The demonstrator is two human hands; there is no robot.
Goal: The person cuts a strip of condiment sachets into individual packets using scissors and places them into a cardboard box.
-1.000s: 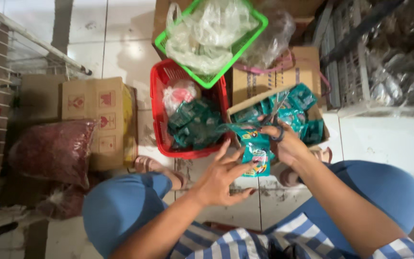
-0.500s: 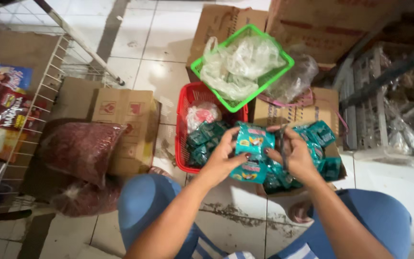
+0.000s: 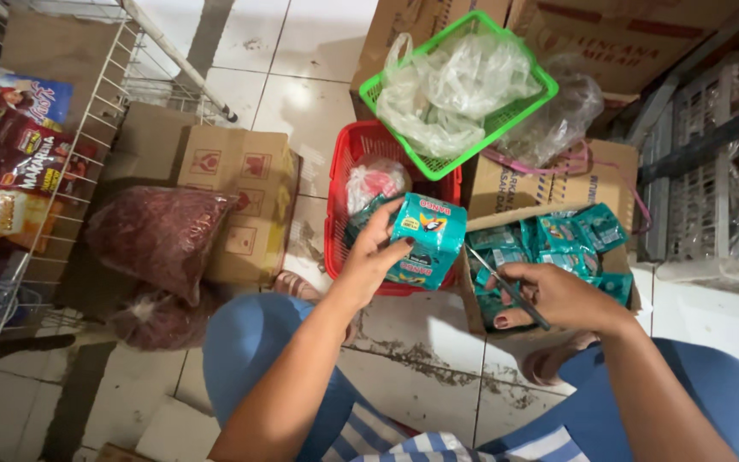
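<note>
A single camera, worn on the person's head, looks almost straight down over the knees and forearms onto a tiled floor, close enough that the two hands fill the middle of the frame. Beyond the fingertips of the left hand, toward the top edge, lie a red basket and a green basket, while a wire rack runs down the left edge, well apart from them. Just past the fingers of the right hand an open cardboard box sits, and no second view shares any of this ground.
</note>
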